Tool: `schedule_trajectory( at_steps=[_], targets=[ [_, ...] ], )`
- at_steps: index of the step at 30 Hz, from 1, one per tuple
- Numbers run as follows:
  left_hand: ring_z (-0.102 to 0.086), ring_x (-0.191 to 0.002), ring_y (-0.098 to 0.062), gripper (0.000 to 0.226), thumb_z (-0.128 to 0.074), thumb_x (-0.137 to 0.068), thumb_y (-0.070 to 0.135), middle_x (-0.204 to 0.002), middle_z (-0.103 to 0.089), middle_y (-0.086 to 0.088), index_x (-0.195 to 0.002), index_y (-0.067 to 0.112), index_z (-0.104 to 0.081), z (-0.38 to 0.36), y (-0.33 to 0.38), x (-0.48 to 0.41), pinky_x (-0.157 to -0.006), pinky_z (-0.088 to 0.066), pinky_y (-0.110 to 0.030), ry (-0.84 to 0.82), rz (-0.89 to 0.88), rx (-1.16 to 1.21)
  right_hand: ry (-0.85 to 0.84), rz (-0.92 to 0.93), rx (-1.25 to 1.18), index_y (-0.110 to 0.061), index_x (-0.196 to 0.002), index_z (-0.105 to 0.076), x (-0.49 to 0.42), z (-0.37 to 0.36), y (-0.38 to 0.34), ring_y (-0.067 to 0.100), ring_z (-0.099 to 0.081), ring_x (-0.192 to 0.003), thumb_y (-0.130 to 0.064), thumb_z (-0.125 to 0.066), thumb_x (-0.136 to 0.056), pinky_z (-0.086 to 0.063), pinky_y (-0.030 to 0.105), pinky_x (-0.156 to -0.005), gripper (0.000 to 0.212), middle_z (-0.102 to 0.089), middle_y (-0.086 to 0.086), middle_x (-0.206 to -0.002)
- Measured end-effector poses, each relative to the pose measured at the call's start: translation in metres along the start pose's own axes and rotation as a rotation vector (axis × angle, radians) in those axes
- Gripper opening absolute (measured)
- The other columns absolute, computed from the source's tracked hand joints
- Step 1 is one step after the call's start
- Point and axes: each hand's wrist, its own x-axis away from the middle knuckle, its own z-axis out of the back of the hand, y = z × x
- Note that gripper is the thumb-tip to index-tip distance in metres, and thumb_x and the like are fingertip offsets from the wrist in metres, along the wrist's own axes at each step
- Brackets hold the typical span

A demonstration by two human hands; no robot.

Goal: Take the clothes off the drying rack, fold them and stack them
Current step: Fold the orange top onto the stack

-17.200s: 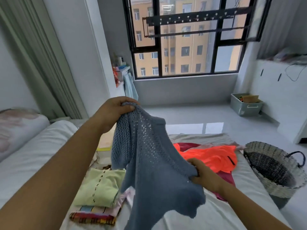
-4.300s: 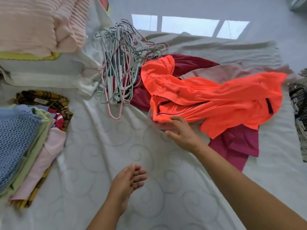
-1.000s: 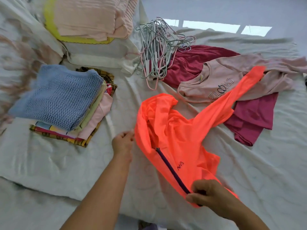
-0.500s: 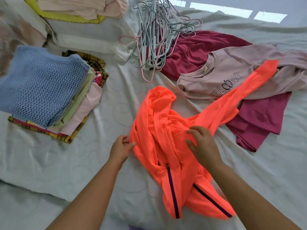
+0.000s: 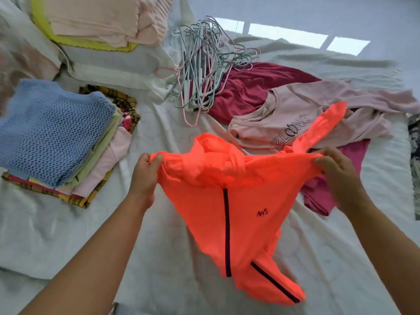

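A bright orange jacket (image 5: 241,201) with a dark zip hangs stretched between my hands above the bed. My left hand (image 5: 145,176) grips its left shoulder and my right hand (image 5: 336,173) grips its right shoulder; one orange sleeve trails up to the right. At the left lies the folded stack (image 5: 91,160), topped by a blue knit sweater (image 5: 50,130). Behind the jacket lie an unfolded pale pink shirt (image 5: 306,117) and a dark red garment (image 5: 250,89).
A heap of wire hangers (image 5: 200,71) lies at the back centre on the white bed sheet (image 5: 159,258). Folded pink and yellow bedding (image 5: 102,21) sits at the back left. A woven basket edge (image 5: 414,160) shows at the right.
The jacket lay crumpled on the bed with my right hand on its middle. Now both hands grip its shoulders and hold it spread out, zip facing me.
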Motion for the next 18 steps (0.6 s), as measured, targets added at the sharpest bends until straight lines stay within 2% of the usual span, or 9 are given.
schedule_trajectory(
  at_steps=[2,4,7,9,11,13,15,16,18],
  targets=[
    [-0.044,-0.076,-0.017,0.021,-0.054,-0.09,0.028,-0.081,-0.048,-0.01,-0.073,0.022,-0.043,-0.006,0.031,0.004,-0.066,-0.035,-0.032,0.005,-0.165,-0.047,0.078,-0.045,-0.046,-0.024,-0.056,-0.047,0.005,0.016,-0.023,0.0,-0.032,-0.041,0.002,-0.041,-0.091,-0.027,0.013,-0.041,0.044,-0.037,-0.016,-0.041],
    [-0.043,-0.076,-0.018,0.026,-0.051,-0.094,0.018,-0.073,-0.045,-0.007,-0.071,0.02,-0.039,-0.004,0.062,0.014,-0.063,-0.03,-0.027,0.023,-0.425,-0.263,0.048,-0.102,0.0,-0.021,-0.063,-0.047,0.018,0.03,-0.042,0.0,-0.037,-0.039,-0.008,-0.048,-0.093,-0.031,0.015,-0.038,0.032,-0.045,-0.013,-0.047],
    [-0.042,-0.071,-0.02,0.017,-0.051,-0.095,0.016,-0.067,-0.042,-0.002,-0.081,0.009,-0.043,0.018,0.104,0.034,-0.061,-0.023,-0.026,-0.014,-0.69,-0.503,-0.087,-0.201,0.302,-0.014,-0.079,-0.063,0.042,0.054,-0.058,0.014,-0.053,-0.056,-0.02,-0.066,-0.084,-0.04,0.026,-0.05,0.009,-0.06,0.004,-0.068],
    [-0.044,-0.069,-0.021,0.022,-0.055,-0.093,0.026,-0.069,-0.048,-0.002,-0.085,0.006,-0.048,0.039,0.126,0.048,-0.062,-0.025,-0.028,-0.066,-0.724,-0.575,-0.094,-0.213,0.354,-0.013,-0.084,-0.068,0.062,0.068,-0.071,0.022,-0.058,-0.064,-0.019,-0.071,-0.079,-0.045,0.03,-0.057,0.008,-0.066,0.012,-0.076],
    [-0.042,-0.061,-0.017,0.035,-0.056,-0.083,0.041,-0.064,-0.047,-0.001,-0.08,0.007,-0.049,0.061,0.149,0.061,-0.059,-0.027,-0.032,-0.112,-0.705,-0.591,-0.011,-0.146,0.289,-0.012,-0.085,-0.069,0.086,0.078,-0.093,0.017,-0.058,-0.063,-0.022,-0.071,-0.079,-0.046,0.025,-0.055,0.012,-0.067,0.014,-0.081],
    [-0.038,-0.057,-0.014,0.033,-0.052,-0.073,0.046,-0.06,-0.042,0.0,-0.069,0.013,-0.045,0.081,0.174,0.075,-0.058,-0.03,-0.033,-0.144,-0.673,-0.558,0.089,-0.064,0.151,-0.007,-0.083,-0.066,0.11,0.083,-0.124,0.009,-0.051,-0.057,-0.037,-0.071,-0.074,-0.042,0.014,-0.048,0.032,-0.061,0.008,-0.076],
    [-0.038,-0.058,-0.016,0.035,-0.062,-0.076,0.044,-0.06,-0.043,-0.001,-0.066,0.015,-0.045,0.101,0.202,0.09,-0.058,-0.031,-0.033,-0.187,-0.641,-0.545,0.17,0.024,0.014,-0.009,-0.077,-0.06,0.132,0.089,-0.157,0.003,-0.046,-0.053,-0.055,-0.073,-0.063,-0.039,0.01,-0.047,0.05,-0.054,-0.003,-0.064],
    [-0.038,-0.057,-0.017,0.035,-0.066,-0.078,0.041,-0.06,-0.044,-0.002,-0.067,0.014,-0.046,0.11,0.218,0.1,-0.055,-0.03,-0.032,-0.221,-0.625,-0.546,0.21,0.044,-0.038,-0.011,-0.075,-0.058,0.142,0.092,-0.174,0.004,-0.045,-0.053,-0.051,-0.07,-0.071,-0.039,0.011,-0.047,0.042,-0.052,-0.005,-0.06],
    [-0.038,-0.052,-0.012,0.04,-0.071,-0.068,0.048,-0.058,-0.046,0.0,-0.068,0.014,-0.05,0.132,0.249,0.125,-0.05,-0.028,-0.027,-0.34,-0.583,-0.527,0.312,0.09,-0.043,-0.017,-0.071,-0.055,0.158,0.1,-0.203,0.008,-0.043,-0.053,-0.025,-0.054,-0.091,-0.036,0.017,-0.046,0.021,-0.049,-0.003,-0.058]
  ],
)
